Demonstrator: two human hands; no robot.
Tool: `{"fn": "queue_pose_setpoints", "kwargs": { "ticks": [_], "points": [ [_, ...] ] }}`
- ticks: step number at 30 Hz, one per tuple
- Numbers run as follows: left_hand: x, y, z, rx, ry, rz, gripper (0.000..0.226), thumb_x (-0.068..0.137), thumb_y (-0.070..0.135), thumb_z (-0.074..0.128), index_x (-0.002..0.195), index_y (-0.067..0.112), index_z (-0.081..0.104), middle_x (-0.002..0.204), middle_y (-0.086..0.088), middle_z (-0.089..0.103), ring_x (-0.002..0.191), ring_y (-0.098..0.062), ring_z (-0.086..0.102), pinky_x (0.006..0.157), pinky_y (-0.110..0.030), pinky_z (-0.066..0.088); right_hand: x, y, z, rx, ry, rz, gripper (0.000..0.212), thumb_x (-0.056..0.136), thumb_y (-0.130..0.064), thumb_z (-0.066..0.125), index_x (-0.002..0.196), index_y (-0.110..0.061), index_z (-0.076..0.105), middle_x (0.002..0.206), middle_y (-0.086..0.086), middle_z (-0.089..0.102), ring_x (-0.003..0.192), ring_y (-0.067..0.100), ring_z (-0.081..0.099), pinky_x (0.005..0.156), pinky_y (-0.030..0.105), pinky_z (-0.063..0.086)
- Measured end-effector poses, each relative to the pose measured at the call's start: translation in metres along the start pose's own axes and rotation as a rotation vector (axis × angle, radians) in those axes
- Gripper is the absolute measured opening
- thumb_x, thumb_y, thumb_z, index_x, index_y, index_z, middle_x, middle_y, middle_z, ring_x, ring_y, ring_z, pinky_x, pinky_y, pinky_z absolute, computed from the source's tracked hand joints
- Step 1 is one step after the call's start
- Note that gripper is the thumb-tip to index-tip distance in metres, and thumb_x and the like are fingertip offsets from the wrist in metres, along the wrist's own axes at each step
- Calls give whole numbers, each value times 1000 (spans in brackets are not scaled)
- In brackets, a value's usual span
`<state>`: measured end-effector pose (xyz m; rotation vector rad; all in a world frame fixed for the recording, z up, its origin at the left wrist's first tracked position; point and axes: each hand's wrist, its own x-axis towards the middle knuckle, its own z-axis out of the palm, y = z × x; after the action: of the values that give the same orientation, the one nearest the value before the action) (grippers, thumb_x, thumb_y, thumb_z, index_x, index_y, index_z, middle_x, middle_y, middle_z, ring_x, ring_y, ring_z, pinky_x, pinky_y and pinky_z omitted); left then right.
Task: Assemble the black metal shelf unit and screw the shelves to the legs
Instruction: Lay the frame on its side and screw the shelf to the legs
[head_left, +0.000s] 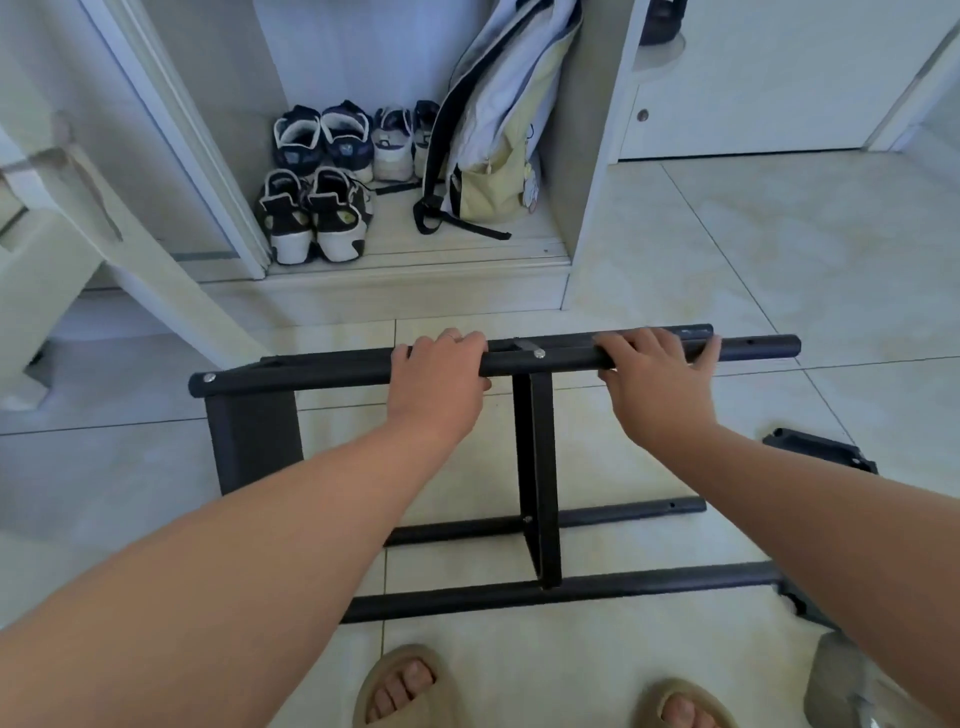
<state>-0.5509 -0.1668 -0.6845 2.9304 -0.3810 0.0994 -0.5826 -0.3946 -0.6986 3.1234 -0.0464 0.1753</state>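
1. Wrapping the upper leg (322, 370), the left grip (441, 384) and right grip (657, 379) are both closed on it.
2. The half-built shelf unit (537, 467) is laid sideways on the floor (727, 260), two shelves screwed.
3. Next, the loose shelf (821, 452) would likely be fitted.

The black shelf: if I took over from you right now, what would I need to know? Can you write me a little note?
Hands: the left hand and the right hand both grip the top leg.
Where: the shelf unit lies on its side on the floor.
Done: the end shelf and the middle shelf sit between the legs, with screws showing.
Left: the legs' right ends show an empty hole. A loose shelf lies to the right and probably goes there, then gets screwed on.
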Motion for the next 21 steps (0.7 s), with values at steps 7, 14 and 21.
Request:
{"fn": "queue_pose_setpoints", "kwargs": {
  "ticks": [7,14,21],
  "points": [
    [81,-22,61,90,-3,-99,16,102,34,50,115,26,55,118,1,57,112,-28,48,99,-49,32,81,-5,63,74,-14,-6,45,102,-18,50,146,-23,45,147,2,47,147,29,27,111,77,6],
    [117,-40,124,96,-66,-148,15,103,29,48,116,27,54,125,0,55,118,-28,45,105,-55,28,107,2,128,214,-97,-65,59,104,-33,49,158,-21,29,162,6,28,155,30,10,120,63,-4],
    [128,-40,146,82,-126,-206,21,102,27,48,122,25,53,131,-3,52,124,-31,42,112,-64,19,115,3,147,261,-228,-70,67,105,-43,43,162,-22,14,170,7,7,156,31,-4,125,51,-2]
  ]
}}
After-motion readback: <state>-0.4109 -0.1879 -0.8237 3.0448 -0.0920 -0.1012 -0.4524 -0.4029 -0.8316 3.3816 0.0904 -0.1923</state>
